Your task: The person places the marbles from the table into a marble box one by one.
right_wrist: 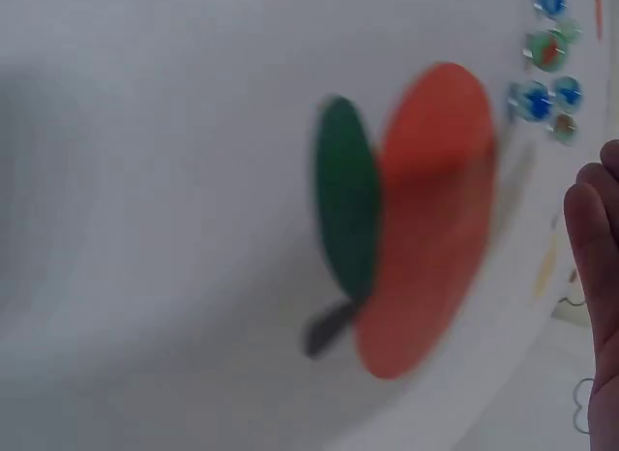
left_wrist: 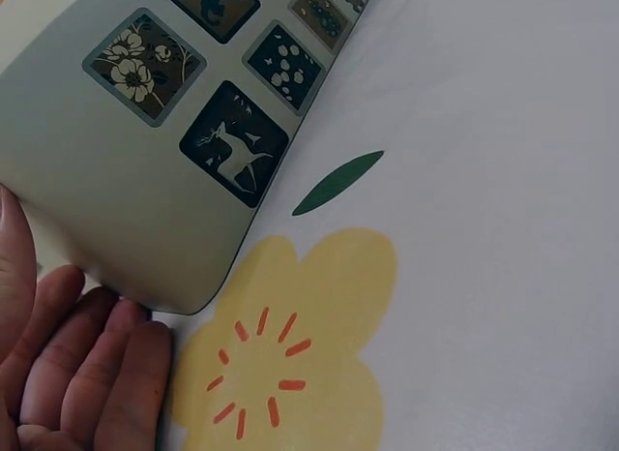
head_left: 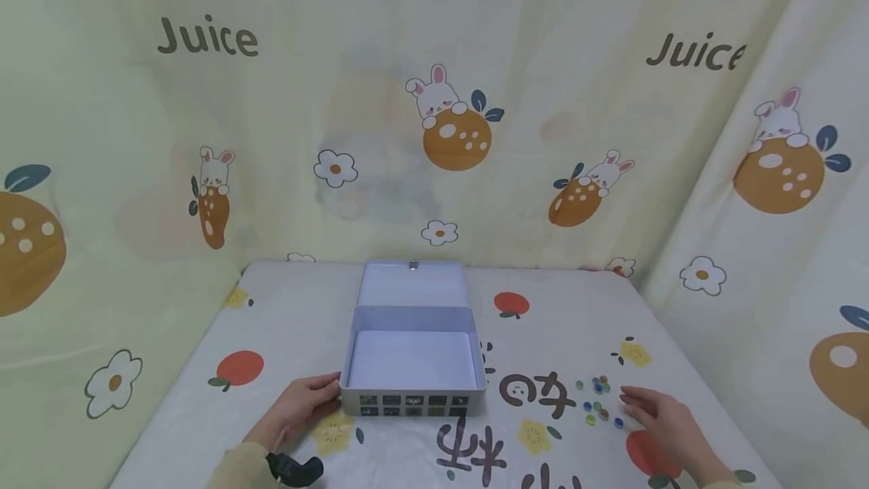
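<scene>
A metal tin box (head_left: 353,401) stands on the table, its hinged lid (head_left: 413,287) thrown back and the pale inside floor showing. Small framed pictures of flowers and animals line its front wall (left_wrist: 126,180). My left hand (head_left: 302,402) is at the box's left side, its fingers against the front left corner in the left wrist view. To the right lies a loose group of glass marbles (head_left: 597,407) in blue, green and brown. My right hand (head_left: 661,421) hovers just right of them, fingers fairly straight and holding nothing. Only its edge (right_wrist: 602,238) shows in the right wrist view.
A pale cloth (head_left: 407,459) printed with fruit, flowers and dark lettering covers the table. Curtains (head_left: 543,96) with rabbit and orange prints hang behind it and along both sides. A black strap device (head_left: 295,469) is on the left wrist.
</scene>
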A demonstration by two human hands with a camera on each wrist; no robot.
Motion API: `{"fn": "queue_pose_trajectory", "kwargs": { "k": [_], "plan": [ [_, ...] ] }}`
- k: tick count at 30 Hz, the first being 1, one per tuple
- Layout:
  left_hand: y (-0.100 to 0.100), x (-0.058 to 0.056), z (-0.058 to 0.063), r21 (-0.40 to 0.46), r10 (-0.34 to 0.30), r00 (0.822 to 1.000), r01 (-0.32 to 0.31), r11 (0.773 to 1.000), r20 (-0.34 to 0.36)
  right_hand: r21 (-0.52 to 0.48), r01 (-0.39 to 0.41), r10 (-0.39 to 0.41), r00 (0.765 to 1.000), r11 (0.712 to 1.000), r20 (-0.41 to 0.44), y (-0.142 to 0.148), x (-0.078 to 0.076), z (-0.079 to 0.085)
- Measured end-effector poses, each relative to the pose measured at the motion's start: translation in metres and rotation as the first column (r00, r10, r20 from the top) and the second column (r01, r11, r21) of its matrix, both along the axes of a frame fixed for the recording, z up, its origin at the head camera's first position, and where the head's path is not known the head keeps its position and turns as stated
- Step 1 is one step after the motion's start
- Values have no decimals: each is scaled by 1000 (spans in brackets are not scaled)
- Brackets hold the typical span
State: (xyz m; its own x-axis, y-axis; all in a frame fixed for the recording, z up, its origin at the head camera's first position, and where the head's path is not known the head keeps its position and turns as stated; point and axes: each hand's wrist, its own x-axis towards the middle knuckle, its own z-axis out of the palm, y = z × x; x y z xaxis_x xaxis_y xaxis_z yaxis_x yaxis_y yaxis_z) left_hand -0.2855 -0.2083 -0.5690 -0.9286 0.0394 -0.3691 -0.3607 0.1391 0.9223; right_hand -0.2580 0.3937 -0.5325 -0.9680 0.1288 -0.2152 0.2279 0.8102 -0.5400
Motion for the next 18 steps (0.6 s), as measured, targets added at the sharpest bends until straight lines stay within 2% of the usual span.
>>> {"fn": "queue_pose_trajectory", "kwargs": {
  "k": [3,6,11,18],
  "plan": [
    [0,0,-2,3,1,1000,-1,1000,-3,-42,31,-30,999,999,32,-1,1,-14],
    [0,1,-3,11,0,1000,0,1000,-5,-33,27,-25,999,999,45,-2,4,-23],
    [1,2,-3,23,-2,1000,2,1000,1,55,-15,14,1000,998,14,-3,8,-30],
    [1,1,-1,17,-2,1000,2,1000,-13,100,-3,5,1000,995,-15,-6,7,-35]
  ]
}}
